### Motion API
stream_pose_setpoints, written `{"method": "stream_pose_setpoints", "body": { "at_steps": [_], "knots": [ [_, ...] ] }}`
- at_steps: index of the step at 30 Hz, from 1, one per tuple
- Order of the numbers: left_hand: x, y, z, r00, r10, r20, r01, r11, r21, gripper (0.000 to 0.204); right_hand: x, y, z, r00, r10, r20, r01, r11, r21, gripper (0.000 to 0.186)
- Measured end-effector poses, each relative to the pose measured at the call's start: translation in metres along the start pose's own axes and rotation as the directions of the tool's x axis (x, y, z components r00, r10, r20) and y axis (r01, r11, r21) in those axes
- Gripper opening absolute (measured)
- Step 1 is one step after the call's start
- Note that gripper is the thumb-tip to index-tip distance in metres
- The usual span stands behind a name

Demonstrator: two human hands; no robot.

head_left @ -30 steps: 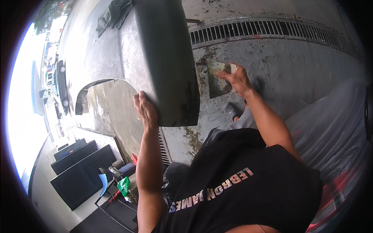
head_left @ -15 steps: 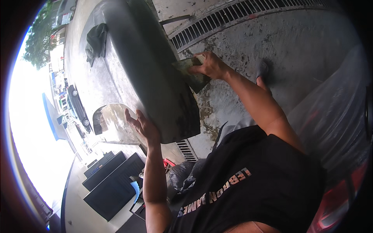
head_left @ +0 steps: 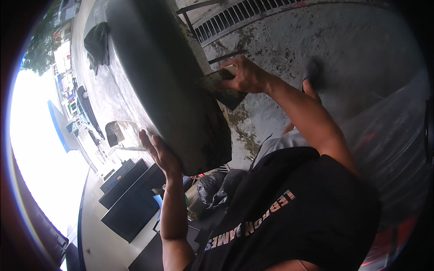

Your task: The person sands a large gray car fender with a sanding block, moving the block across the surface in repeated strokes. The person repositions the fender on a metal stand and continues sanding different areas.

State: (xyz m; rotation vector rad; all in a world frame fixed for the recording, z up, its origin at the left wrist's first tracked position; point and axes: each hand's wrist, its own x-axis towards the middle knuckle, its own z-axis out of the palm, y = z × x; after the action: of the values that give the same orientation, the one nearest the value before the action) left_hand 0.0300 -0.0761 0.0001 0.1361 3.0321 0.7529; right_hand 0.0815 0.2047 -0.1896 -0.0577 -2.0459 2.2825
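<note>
A long grey car bumper (head_left: 167, 86), dull and dusty with dark damp-looking patches at its near end, stretches from the top of the view toward me. My left hand (head_left: 160, 156) rests against its near left edge, fingers stretched out, holding nothing. At the bumper's right side, my right hand (head_left: 246, 74) grips a dark sheet of sandpaper (head_left: 230, 98), pressed to the surface near the right edge. Something pale shows between the thumb and fingers; I cannot make out what it is. A dark cloth (head_left: 97, 47) is draped over the bumper's far left part.
Beneath and to the right, the stained concrete floor (head_left: 357, 58) has a drain grate (head_left: 235, 20). Dark panels (head_left: 131, 203) lie at lower left, near black plastic bags (head_left: 217, 187). Clear plastic sheeting (head_left: 384, 144) hangs at right. A parked car (head_left: 88, 108) stands far left.
The bumper appears shifted slightly left and its near end lower in view. My right hand with the sandpaper has moved slightly left; my left hand stays on the edge.
</note>
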Motion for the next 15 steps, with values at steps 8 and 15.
{"method": "stream_pose_setpoints", "body": {
  "at_steps": [8,15],
  "knots": [
    [0.002,-0.014,-0.002,1.000,0.012,-0.026,-0.013,0.999,-0.033,0.057,-0.001,0.011,-0.005,0.999,0.024,0.026,-0.023,1.000,-0.009,0.039],
    [-0.001,-0.006,-0.003,0.999,-0.042,-0.027,0.040,0.995,-0.093,0.057,0.006,0.024,-0.014,0.998,-0.033,0.054,0.032,0.999,0.018,0.028]
  ]
}}
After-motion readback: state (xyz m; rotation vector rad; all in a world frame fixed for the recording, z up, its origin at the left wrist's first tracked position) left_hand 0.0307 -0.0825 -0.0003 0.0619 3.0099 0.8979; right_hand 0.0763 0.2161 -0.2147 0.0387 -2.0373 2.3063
